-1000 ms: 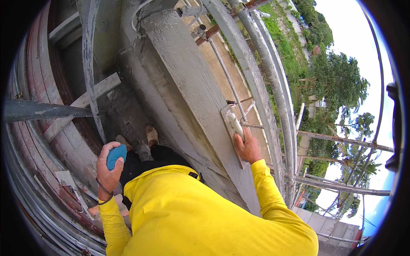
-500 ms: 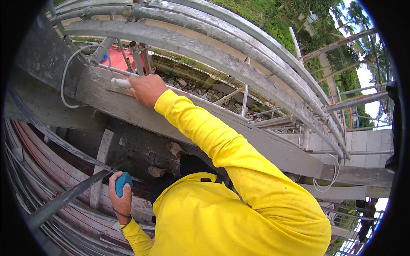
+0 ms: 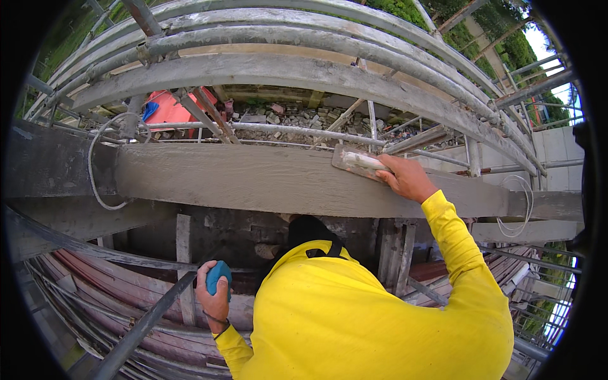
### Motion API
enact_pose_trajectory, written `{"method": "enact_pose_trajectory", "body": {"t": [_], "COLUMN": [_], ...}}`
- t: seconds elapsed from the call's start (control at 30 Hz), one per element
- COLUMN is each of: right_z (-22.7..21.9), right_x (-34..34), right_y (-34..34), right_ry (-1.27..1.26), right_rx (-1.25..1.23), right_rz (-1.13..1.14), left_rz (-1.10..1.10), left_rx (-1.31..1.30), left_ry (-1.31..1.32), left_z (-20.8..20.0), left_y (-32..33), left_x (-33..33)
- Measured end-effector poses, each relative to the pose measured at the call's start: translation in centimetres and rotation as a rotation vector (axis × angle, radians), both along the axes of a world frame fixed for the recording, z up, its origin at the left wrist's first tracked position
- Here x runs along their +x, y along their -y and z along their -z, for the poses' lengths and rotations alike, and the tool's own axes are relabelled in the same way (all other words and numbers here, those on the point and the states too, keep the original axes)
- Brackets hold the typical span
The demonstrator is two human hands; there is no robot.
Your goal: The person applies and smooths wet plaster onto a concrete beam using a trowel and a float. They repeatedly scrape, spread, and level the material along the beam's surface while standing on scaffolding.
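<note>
A plastering trowel (image 3: 358, 162) with a pale handle and a flat, mortar-smeared blade lies against a long grey plastered beam (image 3: 240, 180). My right hand (image 3: 408, 178) is closed round the handle's right end, over the beam's right half. Wet-looking plaster with fine ridges covers the beam's face left of the blade. Down at the lower left, my left hand (image 3: 213, 295) grips a blue sponge (image 3: 218, 278), well apart from the beam. Part of the sponge is hidden by the fingers.
Metal scaffold pipes (image 3: 316, 39) curve along the beam's far side. White cable loops (image 3: 95, 158) hang at the beam's left end and others (image 3: 520, 206) at its right. A dark pole (image 3: 142, 332) slants beside my left hand. Rubble (image 3: 297, 117) and a red sheet (image 3: 174, 107) lie beyond.
My right hand has swept the trowel from the beam's left part to its right half. My left hand still holds the sponge, and the view has turned.
</note>
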State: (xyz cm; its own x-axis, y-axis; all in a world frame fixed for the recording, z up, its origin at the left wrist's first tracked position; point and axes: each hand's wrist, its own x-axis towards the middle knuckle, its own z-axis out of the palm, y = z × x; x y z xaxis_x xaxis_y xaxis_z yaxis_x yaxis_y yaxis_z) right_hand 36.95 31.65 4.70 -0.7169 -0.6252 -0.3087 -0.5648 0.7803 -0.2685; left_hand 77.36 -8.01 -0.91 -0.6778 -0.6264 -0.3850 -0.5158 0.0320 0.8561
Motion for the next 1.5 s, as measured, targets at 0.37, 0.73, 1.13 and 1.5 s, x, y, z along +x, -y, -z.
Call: {"method": "enact_pose_trajectory", "body": {"t": [0.37,0.73,1.13,1.5], "right_z": [4.6,1.7,1.9,2.4], "right_x": [1.2,1.9,0.5,1.8], "right_y": [27.4,12.4,17.4,28.9], "right_ry": [-0.172,-0.119,-0.118,-0.118], "right_rx": [-0.351,-0.076,-0.104,-0.150], "right_rz": [-0.315,-0.195,-0.312,-0.498], "left_rz": [0.101,-0.129,-0.236,-0.328], "left_rx": [-0.063,-0.007,-0.029,-0.035], "left_ry": [-0.044,-0.010,-0.118,-0.117], "left_z": [-3.6,-0.3,2.1,4.3], "left_y": [0.6,-1.4,-3.3,-4.0], "left_x": [-4.2,2.4,3.7,5.9]}}
